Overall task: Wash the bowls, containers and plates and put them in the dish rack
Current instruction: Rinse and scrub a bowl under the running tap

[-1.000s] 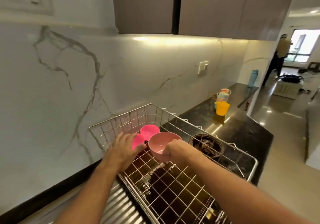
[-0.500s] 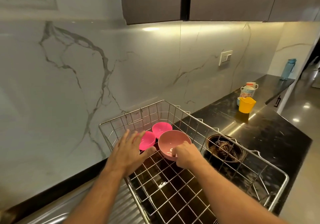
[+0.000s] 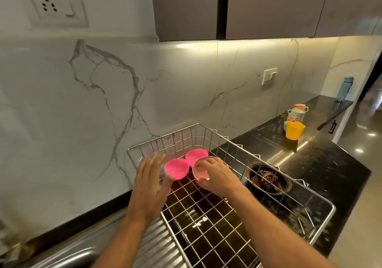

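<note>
Right hand grips pale pink bowl by its rim, low in dish rack beside two bright pink bowls. Left hand flat, fingers straight. Advice: seat bowl level, then let go.

Three bowls sit together in the dish rack's far corner, mugs on the counter beyond
</note>
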